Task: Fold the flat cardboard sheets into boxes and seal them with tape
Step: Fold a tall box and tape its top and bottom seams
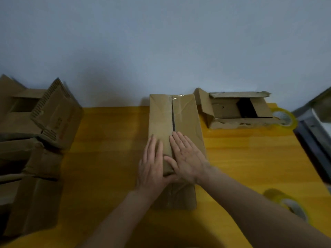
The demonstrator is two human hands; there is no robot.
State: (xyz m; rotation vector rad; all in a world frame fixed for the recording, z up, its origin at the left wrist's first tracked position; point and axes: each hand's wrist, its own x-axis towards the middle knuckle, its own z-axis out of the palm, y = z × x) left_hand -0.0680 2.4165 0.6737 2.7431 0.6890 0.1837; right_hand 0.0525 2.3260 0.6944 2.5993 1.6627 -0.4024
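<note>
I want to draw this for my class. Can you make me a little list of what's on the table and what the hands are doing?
table: yellow table
middle box: closed cardboard box, seam down the middle, clear tape at the far end
left hand: flat on the box, fingers straight
right hand: flat on the box beside the seam
open box: far right, flaps open
tape rolls: far tape roll behind the open box; near tape roll at the right edge
left side: pile of cardboard boxes

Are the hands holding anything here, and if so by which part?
Nothing is gripped. Left hand and right hand lie flat, fingers straight, pressing on the near end of the box's top flaps, either side of the centre seam.
</note>
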